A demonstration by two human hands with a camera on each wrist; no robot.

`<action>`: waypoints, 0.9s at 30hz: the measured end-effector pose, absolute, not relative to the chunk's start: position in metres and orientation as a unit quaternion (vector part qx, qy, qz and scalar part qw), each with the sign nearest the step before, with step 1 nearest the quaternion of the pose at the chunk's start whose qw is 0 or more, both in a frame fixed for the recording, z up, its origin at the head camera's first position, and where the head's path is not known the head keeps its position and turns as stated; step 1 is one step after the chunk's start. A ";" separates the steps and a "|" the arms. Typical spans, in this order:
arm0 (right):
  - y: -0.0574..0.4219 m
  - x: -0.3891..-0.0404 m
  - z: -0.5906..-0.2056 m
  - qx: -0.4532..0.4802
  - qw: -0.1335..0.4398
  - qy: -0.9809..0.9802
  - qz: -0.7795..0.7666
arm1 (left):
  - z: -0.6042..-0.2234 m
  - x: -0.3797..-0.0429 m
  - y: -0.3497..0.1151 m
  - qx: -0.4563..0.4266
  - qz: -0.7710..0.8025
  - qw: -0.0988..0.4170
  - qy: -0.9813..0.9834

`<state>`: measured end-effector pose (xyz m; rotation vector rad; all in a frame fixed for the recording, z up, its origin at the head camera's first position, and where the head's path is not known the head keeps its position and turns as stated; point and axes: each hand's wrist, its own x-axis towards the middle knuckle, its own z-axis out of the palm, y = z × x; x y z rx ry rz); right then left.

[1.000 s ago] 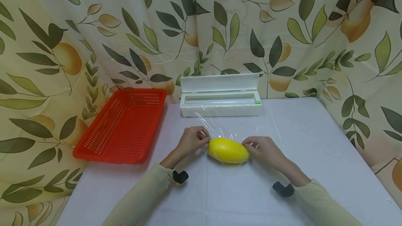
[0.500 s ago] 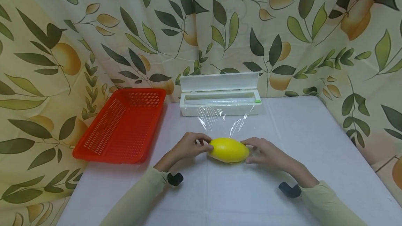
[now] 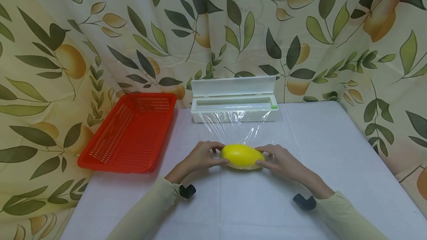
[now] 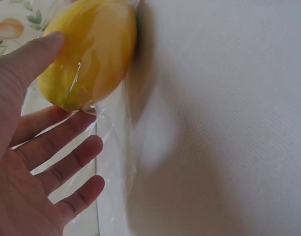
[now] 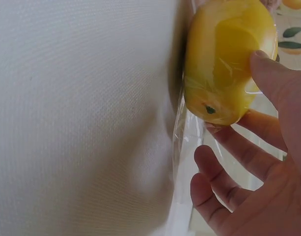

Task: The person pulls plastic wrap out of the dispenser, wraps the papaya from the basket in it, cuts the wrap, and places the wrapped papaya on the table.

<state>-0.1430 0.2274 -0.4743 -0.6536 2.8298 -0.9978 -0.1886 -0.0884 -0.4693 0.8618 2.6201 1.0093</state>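
A yellow oval fruit (image 3: 242,155) lies in the middle of the table, wrapped in clear cling film (image 3: 233,129). The film stretches from the fruit back to a white cling film dispenser (image 3: 233,116), whose lid stands up. My left hand (image 3: 201,155) holds the fruit's left end, thumb on the near side and fingers behind. At the right end my right hand (image 3: 282,161) grips it likewise. In the left wrist view, the fruit's end (image 4: 74,93) is greenish under the glossy film. A small dark green spot marks the other end (image 5: 214,105) in the right wrist view.
A red plastic basket (image 3: 160,136) stands on the left of the white-covered table (image 3: 253,206). Behind the table hangs a leaf-and-fruit patterned curtain (image 3: 233,29). A green cutter slide (image 3: 274,106) sits at the dispenser's right end.
Both hands have shifted from pinching at the fruit's ends to gripping it with thumbs in front. The fruit has turned and moved slightly toward the dispenser. The film behind it shows more fanned creases.
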 end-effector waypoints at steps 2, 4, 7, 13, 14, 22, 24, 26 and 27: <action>0.227 -0.143 -0.474 -0.211 0.034 0.921 -0.325 | -0.469 -0.188 -0.088 0.292 0.342 0.102 0.887; 0.227 -0.143 -0.474 -0.211 0.032 0.921 -0.325 | -0.470 -0.188 -0.089 0.293 0.341 0.102 0.887; 0.226 -0.142 -0.473 -0.213 0.031 0.921 -0.324 | -0.470 -0.189 -0.089 0.293 0.341 0.101 0.888; 0.226 -0.142 -0.473 -0.215 0.031 0.923 -0.319 | -0.472 -0.189 -0.090 0.294 0.347 0.102 0.885; 0.226 -0.142 -0.472 -0.215 0.032 0.923 -0.318 | -0.472 -0.188 -0.090 0.294 0.348 0.101 0.884; 0.227 -0.146 -0.472 -0.220 0.044 0.918 -0.326 | -0.474 -0.186 -0.090 0.279 0.360 0.099 0.885; 0.227 -0.147 -0.473 -0.221 0.042 0.918 -0.327 | -0.475 -0.185 -0.090 0.274 0.364 0.095 0.885; 0.226 -0.147 -0.473 -0.221 0.038 0.918 -0.328 | -0.476 -0.184 -0.090 0.272 0.369 0.087 0.884; 0.226 -0.148 -0.472 -0.217 0.039 0.918 -0.328 | -0.477 -0.183 -0.090 0.271 0.370 0.079 0.885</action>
